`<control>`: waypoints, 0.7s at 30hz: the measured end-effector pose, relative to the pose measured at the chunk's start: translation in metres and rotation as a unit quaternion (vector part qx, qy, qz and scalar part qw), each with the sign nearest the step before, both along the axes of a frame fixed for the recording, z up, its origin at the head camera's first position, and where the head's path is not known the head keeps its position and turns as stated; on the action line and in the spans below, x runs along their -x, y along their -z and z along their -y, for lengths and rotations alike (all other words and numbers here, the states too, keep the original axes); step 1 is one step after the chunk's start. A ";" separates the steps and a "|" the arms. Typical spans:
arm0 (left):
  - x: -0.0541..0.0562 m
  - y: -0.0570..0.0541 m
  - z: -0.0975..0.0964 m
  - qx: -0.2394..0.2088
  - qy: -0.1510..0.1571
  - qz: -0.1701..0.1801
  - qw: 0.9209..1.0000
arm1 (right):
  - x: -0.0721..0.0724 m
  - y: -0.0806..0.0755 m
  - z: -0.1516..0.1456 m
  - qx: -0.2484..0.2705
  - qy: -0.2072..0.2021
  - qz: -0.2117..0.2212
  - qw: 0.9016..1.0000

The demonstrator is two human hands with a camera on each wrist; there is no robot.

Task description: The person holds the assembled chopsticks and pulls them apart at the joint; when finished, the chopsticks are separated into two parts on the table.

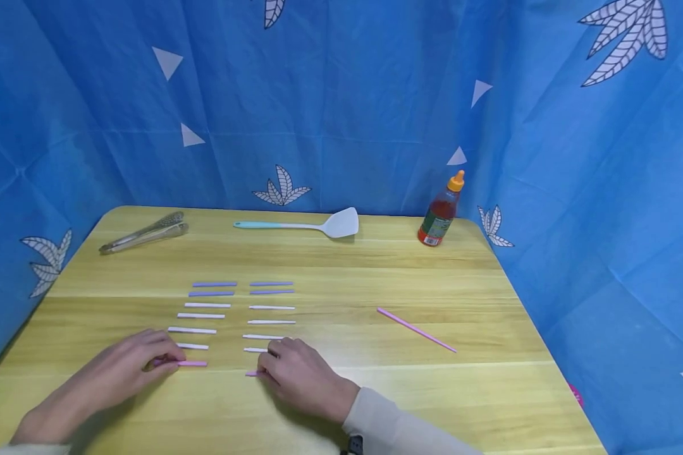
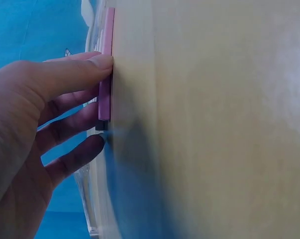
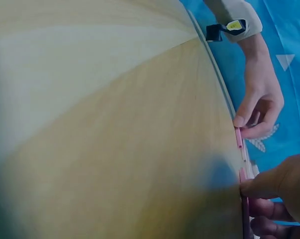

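My left hand pinches a pink chopstick piece between thumb and fingers at the front of the left column. Square-sided, that piece lies close along the tabletop in the left wrist view. To the right, my right hand pinches another pink chopstick piece, mostly hidden under the fingers. Beyond the hands lie two columns of short pieces: several white ones and purple ones on the left, matching thinner white and purple ones on the right.
A long pink chopstick lies slanted on the wooden table, right of the columns. Along the back are metal tongs, a spatula and an upright sauce bottle. A blue patterned curtain hangs behind.
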State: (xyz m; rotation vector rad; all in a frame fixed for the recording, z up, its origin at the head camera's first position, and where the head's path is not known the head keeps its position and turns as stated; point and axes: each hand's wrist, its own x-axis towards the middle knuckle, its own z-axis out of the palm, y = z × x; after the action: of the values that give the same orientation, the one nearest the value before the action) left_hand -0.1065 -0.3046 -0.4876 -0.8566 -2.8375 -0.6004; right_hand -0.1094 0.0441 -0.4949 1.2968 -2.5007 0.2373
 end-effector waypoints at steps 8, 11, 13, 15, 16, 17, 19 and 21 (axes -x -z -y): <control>0.001 -0.001 0.002 -0.009 0.012 0.011 1.000 | 0.001 -0.003 0.000 0.000 0.007 0.013 1.000; 0.002 -0.001 0.003 -0.012 0.015 0.014 1.000 | 0.007 -0.009 -0.009 0.031 0.022 0.055 0.998; 0.002 -0.001 0.003 -0.012 0.015 0.016 1.000 | 0.015 -0.015 -0.023 0.063 0.040 0.086 0.994; 0.002 -0.002 0.003 -0.010 0.012 0.019 1.000 | 0.025 -0.020 -0.042 0.095 0.065 0.107 0.988; 0.002 -0.002 0.003 -0.010 0.011 0.021 1.000 | 0.029 -0.023 -0.054 0.109 0.078 0.115 0.984; 0.002 -0.002 0.003 -0.009 0.010 0.025 1.000 | 0.034 -0.024 -0.066 0.120 0.093 0.120 0.981; 0.002 -0.002 0.004 -0.007 0.007 0.029 1.000 | 0.042 -0.027 -0.091 0.135 0.125 0.128 0.974; 0.001 -0.002 0.005 -0.006 0.005 0.029 1.000 | 0.048 -0.029 -0.116 0.144 0.159 0.139 0.967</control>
State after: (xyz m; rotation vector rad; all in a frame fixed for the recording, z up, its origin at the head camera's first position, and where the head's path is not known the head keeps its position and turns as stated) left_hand -0.1075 -0.3096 -0.4854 -0.8655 -2.8794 -0.6535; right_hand -0.1575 0.1598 -0.4657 0.7789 -2.7268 0.7178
